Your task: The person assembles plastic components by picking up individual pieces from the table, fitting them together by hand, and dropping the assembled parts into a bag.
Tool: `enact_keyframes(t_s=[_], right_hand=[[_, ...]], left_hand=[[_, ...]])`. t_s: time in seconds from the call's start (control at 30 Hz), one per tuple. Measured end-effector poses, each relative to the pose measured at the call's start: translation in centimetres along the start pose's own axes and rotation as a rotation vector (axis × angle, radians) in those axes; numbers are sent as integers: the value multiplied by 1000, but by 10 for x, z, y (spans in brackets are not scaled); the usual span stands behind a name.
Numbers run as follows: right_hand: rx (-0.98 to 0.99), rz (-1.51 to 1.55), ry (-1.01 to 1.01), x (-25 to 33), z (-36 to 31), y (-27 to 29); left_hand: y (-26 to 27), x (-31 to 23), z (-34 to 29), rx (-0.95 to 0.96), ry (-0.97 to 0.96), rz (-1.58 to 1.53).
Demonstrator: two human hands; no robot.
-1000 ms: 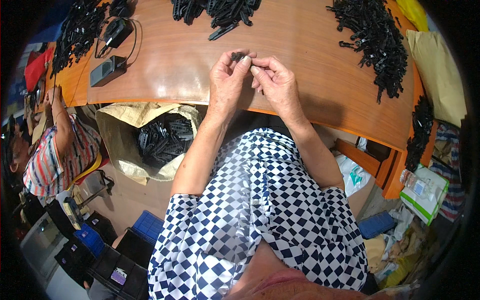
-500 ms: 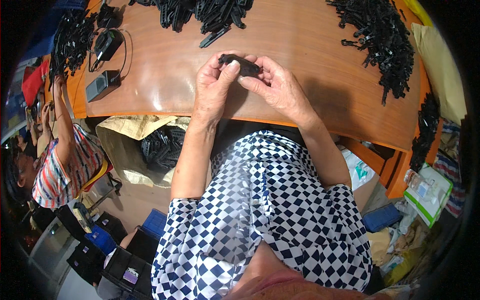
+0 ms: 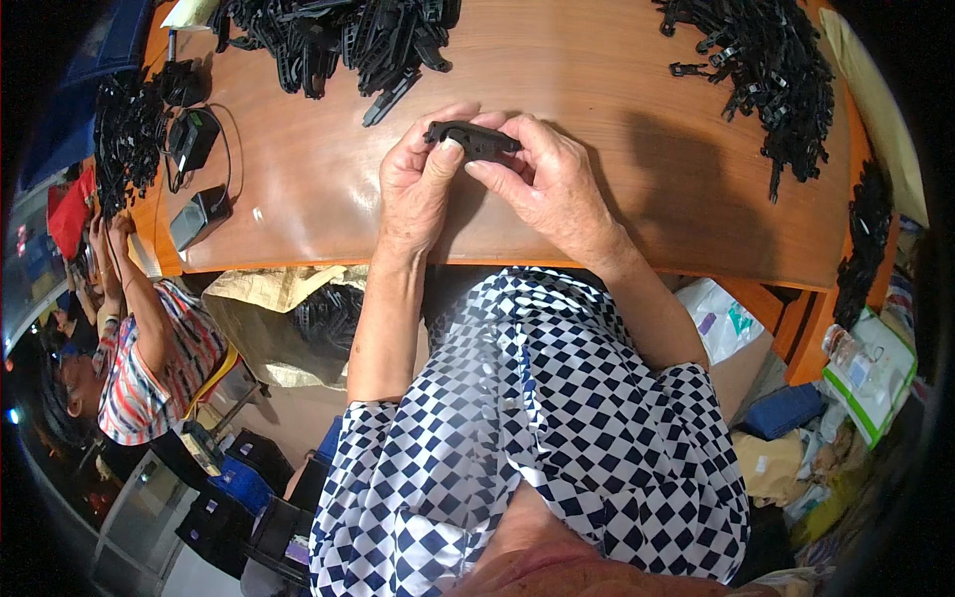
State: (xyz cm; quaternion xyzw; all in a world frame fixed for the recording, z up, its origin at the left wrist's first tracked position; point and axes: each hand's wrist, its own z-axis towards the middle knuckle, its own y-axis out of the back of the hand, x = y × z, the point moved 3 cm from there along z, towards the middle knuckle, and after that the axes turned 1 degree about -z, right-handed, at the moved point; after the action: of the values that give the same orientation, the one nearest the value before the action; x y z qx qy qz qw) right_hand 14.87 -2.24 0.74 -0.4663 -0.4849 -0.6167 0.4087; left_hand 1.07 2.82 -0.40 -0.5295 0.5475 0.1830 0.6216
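Between my two hands, over the near part of the wooden table (image 3: pixel 328 189), I hold a small black plastic part (image 3: pixel 482 142). It is long and narrow, with a rounded left end. My left hand (image 3: pixel 423 174) pinches that left end, thumb on top and fingers behind. The thumb and fingers of my right hand (image 3: pixel 545 179) grip its right end. Beyond my hands lies a heap of similar black plastic parts (image 3: pixel 388 45), with one loose piece (image 3: pixel 393 97) pointing toward me.
More black parts are piled at the far right (image 3: pixel 786 80) and left (image 3: pixel 124 139). A black box with a cord (image 3: pixel 194 139) and a small grey-black device (image 3: pixel 202 217) stand at left. Below the edge sits an open paper sack (image 3: pixel 259 318). A person in a striped shirt (image 3: pixel 164 368) works at left.
The view has shifted, so the table and heaps sit differently in the picture. The black part stays in both hands and is tilted a little, showing more of its face.
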Motion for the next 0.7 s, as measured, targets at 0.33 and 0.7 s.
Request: enact_keyframes(t_s=[0.33,0.7], right_hand=[[-40,45,35,5,-3,1],[-114,29,73,3,-9,3]], left_hand=[[0,3,2,63,-116,4],[-9,4,-1,38,-118,54]])
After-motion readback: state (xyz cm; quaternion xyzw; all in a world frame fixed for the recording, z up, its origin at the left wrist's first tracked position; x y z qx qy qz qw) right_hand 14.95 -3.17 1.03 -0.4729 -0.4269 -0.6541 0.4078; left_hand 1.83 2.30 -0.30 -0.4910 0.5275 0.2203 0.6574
